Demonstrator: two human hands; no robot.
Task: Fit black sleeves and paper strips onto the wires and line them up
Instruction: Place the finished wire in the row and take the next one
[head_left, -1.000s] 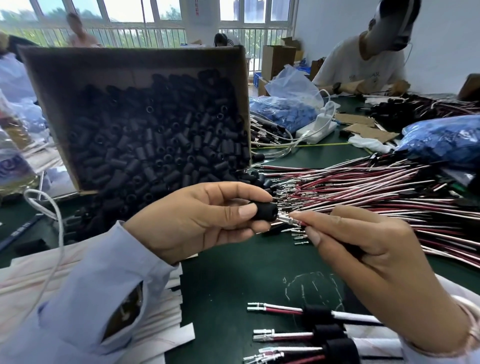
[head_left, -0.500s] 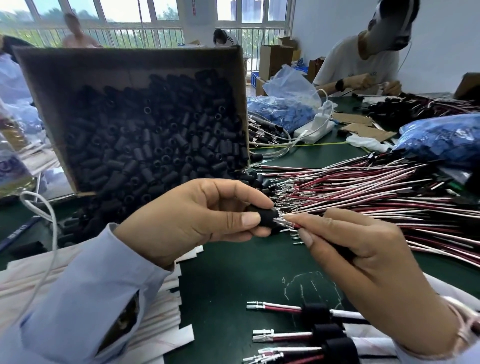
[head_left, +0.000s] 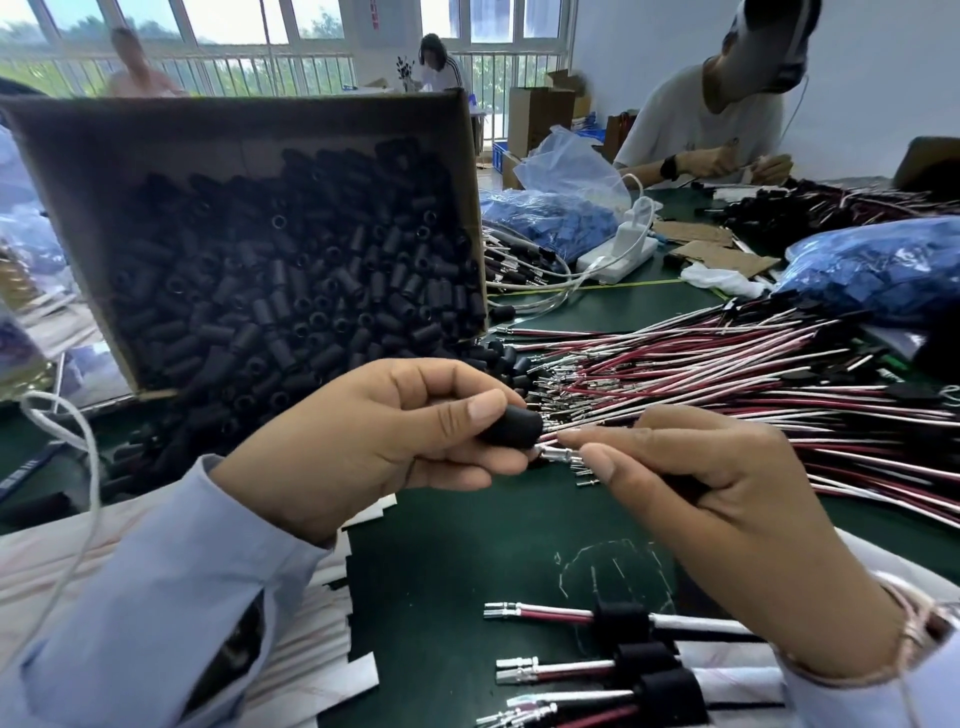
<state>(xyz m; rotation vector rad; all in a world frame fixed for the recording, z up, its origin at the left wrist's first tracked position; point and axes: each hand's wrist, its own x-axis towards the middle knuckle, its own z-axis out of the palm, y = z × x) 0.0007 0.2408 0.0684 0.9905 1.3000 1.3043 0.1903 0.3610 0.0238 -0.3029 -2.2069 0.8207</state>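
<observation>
My left hand (head_left: 374, 447) pinches a black sleeve (head_left: 511, 427) between thumb and fingers above the green table (head_left: 467, 561). My right hand (head_left: 727, 509) grips a red-and-white wire pair; its metal terminals (head_left: 558, 456) sit at the sleeve's open end. A tilted cardboard box (head_left: 78, 156) holds several black sleeves (head_left: 291, 291) behind my left hand. A big heap of red and white wires (head_left: 727, 374) lies to the right. Three finished wires (head_left: 623, 660) with sleeves and white paper strips lie side by side near the front edge.
A stack of paper strips (head_left: 322, 670) lies under my left sleeve. Bags of blue parts (head_left: 883, 270) and a white power strip (head_left: 618, 260) sit further back. Another person (head_left: 717, 130) works across the table. A white cable (head_left: 78, 467) hangs at left.
Both hands stayed close together; the terminals have edged up to the sleeve's open end. The view shifted slightly.
</observation>
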